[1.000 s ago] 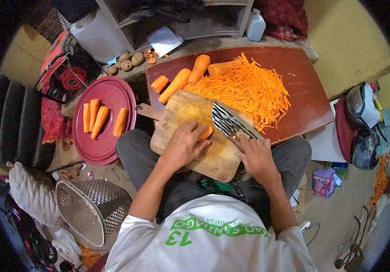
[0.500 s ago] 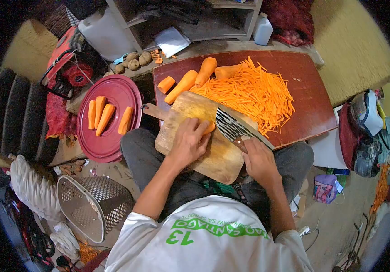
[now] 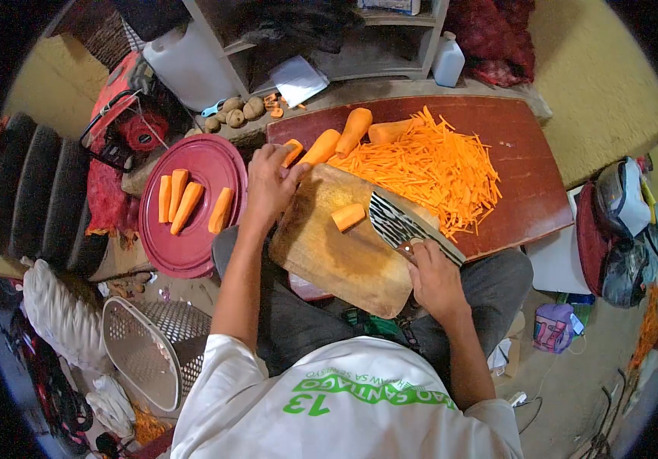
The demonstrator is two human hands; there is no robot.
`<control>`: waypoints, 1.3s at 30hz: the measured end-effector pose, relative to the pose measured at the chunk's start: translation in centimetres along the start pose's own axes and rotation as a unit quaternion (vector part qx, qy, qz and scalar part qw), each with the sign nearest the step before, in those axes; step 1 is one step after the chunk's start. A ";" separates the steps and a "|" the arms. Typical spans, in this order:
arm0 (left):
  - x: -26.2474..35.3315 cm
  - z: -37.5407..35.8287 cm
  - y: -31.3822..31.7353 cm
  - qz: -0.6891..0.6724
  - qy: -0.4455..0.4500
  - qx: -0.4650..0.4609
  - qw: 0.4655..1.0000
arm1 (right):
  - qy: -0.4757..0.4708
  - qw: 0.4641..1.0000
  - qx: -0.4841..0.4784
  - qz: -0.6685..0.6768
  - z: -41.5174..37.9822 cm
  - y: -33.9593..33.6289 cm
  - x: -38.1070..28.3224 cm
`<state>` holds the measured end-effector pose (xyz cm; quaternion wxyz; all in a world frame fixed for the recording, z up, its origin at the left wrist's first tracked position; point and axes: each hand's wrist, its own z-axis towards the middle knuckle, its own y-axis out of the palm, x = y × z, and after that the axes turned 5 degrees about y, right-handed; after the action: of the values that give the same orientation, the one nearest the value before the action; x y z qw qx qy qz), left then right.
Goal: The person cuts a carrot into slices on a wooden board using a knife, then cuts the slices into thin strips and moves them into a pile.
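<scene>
My left hand (image 3: 267, 183) pinches a carrot chunk (image 3: 292, 151) while my right hand (image 3: 434, 279) grips the cleaver (image 3: 401, 222), whose edge could nick me if I reach carelessly.

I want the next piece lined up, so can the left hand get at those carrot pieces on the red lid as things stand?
Probably yes. The left hand is closed on a short carrot chunk right beside the red lid, and nothing lies between it and the carrot pieces there.
</scene>
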<state>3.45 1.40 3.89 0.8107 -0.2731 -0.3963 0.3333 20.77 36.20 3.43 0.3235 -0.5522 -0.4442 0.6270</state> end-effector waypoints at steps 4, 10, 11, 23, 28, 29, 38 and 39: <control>0.3 0.8 -0.5 0.030 0.004 -0.031 0.999 | 0.001 1.000 0.004 0.011 -0.1 0.1 0.2; 0.8 -0.6 1.8 0.034 0.016 -0.069 0.997 | 0.011 1.000 -0.001 0.015 0.0 0.6 0.5; 0.3 -0.3 2.3 0.043 0.026 -0.071 0.996 | 0.008 1.000 0.001 0.015 0.1 0.6 0.5; 1.8 5.4 6.2 0.086 0.035 -0.142 0.986 | -0.012 1.000 0.024 0.005 -0.1 0.9 0.9; 0.0 5.9 7.8 0.090 0.057 -0.123 0.987 | -0.020 0.999 0.038 0.011 0.0 1.2 1.1; -0.5 5.8 8.1 0.096 0.068 -0.114 0.987 | -0.021 0.999 0.042 0.012 0.0 1.3 1.2; 6.5 0.2 2.6 -0.045 0.025 -0.197 0.979 | -0.025 0.999 0.041 0.014 -0.2 1.3 1.5; 8.2 -0.5 1.4 -0.045 0.012 -0.275 0.960 | -0.026 0.999 0.043 0.008 -0.1 1.3 1.5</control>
<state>7.18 8.38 6.43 0.7229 -0.4715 -0.4750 0.1715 20.70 37.01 1.63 0.3304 -0.5246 -0.4205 0.6624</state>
